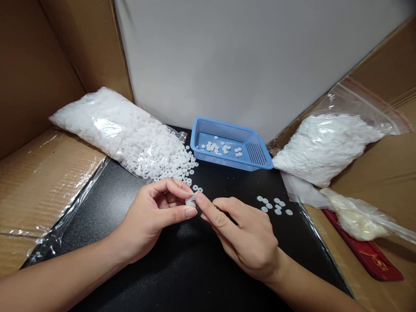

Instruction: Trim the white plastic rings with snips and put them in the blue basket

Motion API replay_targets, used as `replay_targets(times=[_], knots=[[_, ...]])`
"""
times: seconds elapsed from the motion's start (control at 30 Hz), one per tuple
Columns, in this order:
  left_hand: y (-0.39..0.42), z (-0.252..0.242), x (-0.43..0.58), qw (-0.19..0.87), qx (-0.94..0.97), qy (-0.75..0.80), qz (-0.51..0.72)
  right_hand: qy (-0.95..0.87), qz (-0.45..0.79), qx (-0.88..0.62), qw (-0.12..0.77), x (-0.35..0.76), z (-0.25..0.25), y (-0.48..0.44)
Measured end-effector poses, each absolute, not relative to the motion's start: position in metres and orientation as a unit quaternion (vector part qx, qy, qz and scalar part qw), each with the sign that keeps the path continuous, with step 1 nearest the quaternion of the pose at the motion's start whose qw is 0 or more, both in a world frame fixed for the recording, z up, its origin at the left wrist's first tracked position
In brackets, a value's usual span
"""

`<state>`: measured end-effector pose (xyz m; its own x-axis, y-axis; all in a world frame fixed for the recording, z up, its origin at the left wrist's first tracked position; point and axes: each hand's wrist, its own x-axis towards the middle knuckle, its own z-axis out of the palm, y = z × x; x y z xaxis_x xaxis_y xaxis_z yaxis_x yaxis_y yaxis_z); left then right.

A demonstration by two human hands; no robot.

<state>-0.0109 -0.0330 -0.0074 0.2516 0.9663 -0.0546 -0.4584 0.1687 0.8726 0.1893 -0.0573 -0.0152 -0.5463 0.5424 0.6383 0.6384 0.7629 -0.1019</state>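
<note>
My left hand (pixel 156 214) and my right hand (pixel 242 232) meet over the middle of a black table (pixel 182 277). Both pinch a small white plastic piece (pixel 190 200) between thumb and fingertips; its shape is mostly hidden by the fingers. Just beyond the fingertips lie loose white rings (pixel 191 173) spilling from an open clear bag of rings (pixel 123 132) at the left. To the right of my right hand sits a small cluster of white discs (pixel 274 205) on the table.
A blue mesh basket (pixel 258 152) holding several white pieces stands at the table's back. A second clear bag of white parts (pixel 328 145) leans at the right, a smaller bag (pixel 355 216) and a red flat object (pixel 370 255) below it. Cardboard boxes (pixel 42 173) flank both sides.
</note>
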Motion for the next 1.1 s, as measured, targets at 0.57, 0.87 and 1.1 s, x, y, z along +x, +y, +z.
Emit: replay_targets(times=[0.57, 0.87, 1.1], knots=[[-0.032, -0.008, -0.014, 0.689, 0.415, 0.313, 0.504, -0.878, -0.102, -0.325, 0.335, 0.188, -0.008, -0.056], [-0.028, -0.014, -0.016, 0.637, 0.500, 0.291, 0.509, -0.797, 0.056, -0.392, 0.456, 0.190, -0.003, -0.052], [-0.029, -0.013, -0.020, 0.580, 0.553, 0.290, 0.523, -0.766, 0.135, -0.406, 0.479, 0.193, -0.004, -0.057]])
